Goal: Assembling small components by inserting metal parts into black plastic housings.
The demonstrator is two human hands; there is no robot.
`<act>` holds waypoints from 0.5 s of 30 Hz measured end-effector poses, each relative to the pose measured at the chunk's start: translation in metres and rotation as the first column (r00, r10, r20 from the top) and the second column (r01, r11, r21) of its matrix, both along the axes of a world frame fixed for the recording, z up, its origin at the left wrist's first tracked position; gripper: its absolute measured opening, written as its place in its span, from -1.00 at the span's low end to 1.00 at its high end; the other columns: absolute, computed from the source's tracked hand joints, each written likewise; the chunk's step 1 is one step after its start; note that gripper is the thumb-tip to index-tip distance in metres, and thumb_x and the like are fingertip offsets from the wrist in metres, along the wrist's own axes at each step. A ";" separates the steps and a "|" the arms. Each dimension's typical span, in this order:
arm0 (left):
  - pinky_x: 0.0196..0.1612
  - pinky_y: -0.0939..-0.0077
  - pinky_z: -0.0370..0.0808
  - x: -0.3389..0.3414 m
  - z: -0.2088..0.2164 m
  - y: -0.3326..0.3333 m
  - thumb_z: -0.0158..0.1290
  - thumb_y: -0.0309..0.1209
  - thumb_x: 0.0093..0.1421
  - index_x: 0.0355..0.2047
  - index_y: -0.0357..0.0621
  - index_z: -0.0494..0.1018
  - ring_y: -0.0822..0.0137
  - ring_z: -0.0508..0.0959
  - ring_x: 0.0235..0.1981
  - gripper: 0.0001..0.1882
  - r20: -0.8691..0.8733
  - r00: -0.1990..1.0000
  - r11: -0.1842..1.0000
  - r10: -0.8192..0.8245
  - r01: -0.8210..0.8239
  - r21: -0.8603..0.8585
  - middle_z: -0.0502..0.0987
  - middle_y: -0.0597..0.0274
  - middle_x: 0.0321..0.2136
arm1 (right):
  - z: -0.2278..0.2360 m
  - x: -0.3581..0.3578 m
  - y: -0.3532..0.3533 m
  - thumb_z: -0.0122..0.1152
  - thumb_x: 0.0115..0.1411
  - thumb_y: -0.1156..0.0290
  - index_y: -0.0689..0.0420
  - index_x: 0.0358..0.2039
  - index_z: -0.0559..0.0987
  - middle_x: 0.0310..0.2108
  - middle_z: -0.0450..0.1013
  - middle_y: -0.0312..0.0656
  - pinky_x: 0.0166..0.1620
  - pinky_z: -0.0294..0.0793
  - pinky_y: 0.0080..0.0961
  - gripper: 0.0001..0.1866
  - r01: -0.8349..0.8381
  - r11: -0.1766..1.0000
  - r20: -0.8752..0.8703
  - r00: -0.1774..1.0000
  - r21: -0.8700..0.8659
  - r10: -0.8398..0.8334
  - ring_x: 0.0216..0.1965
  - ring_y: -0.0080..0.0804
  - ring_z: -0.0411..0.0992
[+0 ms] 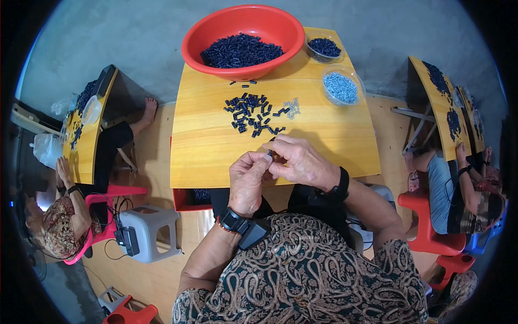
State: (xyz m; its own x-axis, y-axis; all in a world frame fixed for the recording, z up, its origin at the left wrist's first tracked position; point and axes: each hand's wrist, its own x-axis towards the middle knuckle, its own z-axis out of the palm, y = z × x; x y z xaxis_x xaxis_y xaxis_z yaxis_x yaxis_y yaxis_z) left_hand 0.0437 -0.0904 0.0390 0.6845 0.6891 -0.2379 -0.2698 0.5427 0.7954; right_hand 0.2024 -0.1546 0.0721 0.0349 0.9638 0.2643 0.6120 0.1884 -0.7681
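My left hand (247, 181) and my right hand (303, 162) meet above the near edge of the yellow table (205, 156). Fingers of both are closed in a pinch around a small dark piece (271, 154), mostly covered by the fingertips. Just beyond them lies a loose pile of short dark blue-black tube-like pieces (249, 112). Beside that pile, to the right, is a little heap of thin clear or silvery bits (292, 108). Their exact kind is too small to make out.
A big red basin (190, 51) of dark pieces stands at the far edge. Right of it are a clear tub of dark pieces (324, 47) and another of light-blue pieces (341, 88). People sit at tables on both sides; a grey stool (148, 232) stands left.
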 end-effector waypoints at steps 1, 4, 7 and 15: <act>-0.36 0.49 0.56 0.001 0.000 0.000 0.01 -0.49 0.28 -0.32 -0.26 0.48 0.37 0.56 -0.48 -0.90 0.001 1.000 1.000 -0.002 0.002 0.000 0.57 0.19 -0.43 | 0.001 0.001 0.000 0.24 0.03 0.53 0.26 -0.19 0.53 -0.45 0.39 -0.06 -0.37 0.47 -0.33 -0.72 -0.029 0.999 -0.014 1.000 -0.043 0.028 -0.43 -0.15 0.46; -0.37 0.49 0.57 0.003 0.002 0.000 0.00 -0.50 0.28 -0.33 -0.27 0.47 0.37 0.56 -0.49 -0.91 -0.012 1.000 1.000 0.009 -0.009 -0.001 0.57 0.17 -0.46 | -0.002 0.002 0.001 0.22 0.03 0.51 0.24 -0.22 0.54 -0.46 0.39 -0.06 -0.36 0.45 -0.31 -0.75 -0.056 0.998 0.050 0.997 0.015 0.055 -0.43 -0.11 0.44; -0.42 0.58 0.52 0.005 0.008 -0.002 0.05 -0.52 0.24 -0.39 -0.27 0.46 0.47 0.52 -0.55 -0.92 -0.042 0.998 0.998 0.055 -0.056 -0.022 0.55 0.21 -0.51 | 0.001 0.000 0.000 0.21 0.06 0.47 0.23 -0.22 0.53 -0.46 0.39 -0.05 -0.35 0.46 -0.31 -0.76 -0.053 0.999 0.132 0.990 -0.006 0.053 -0.42 -0.09 0.44; -0.38 0.56 0.54 0.000 0.001 -0.004 0.05 -0.57 0.22 -0.39 -0.33 0.46 0.46 0.53 -0.52 -0.94 -0.042 0.998 0.998 0.053 -0.053 0.017 0.55 0.18 -0.48 | -0.001 -0.004 -0.005 0.17 0.12 0.37 0.22 -0.34 0.47 -0.45 0.38 -0.06 -0.35 0.48 -0.25 -0.82 -0.073 0.997 0.229 0.971 0.014 0.068 -0.40 -0.06 0.44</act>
State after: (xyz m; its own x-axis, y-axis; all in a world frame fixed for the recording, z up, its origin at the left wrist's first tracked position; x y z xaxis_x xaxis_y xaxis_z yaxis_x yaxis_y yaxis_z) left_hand 0.0441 -0.0944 0.0396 0.6364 0.7282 -0.2544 -0.2638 0.5154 0.8153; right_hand 0.1985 -0.1599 0.0715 -0.0961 0.9556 0.2785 0.7552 0.2523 -0.6050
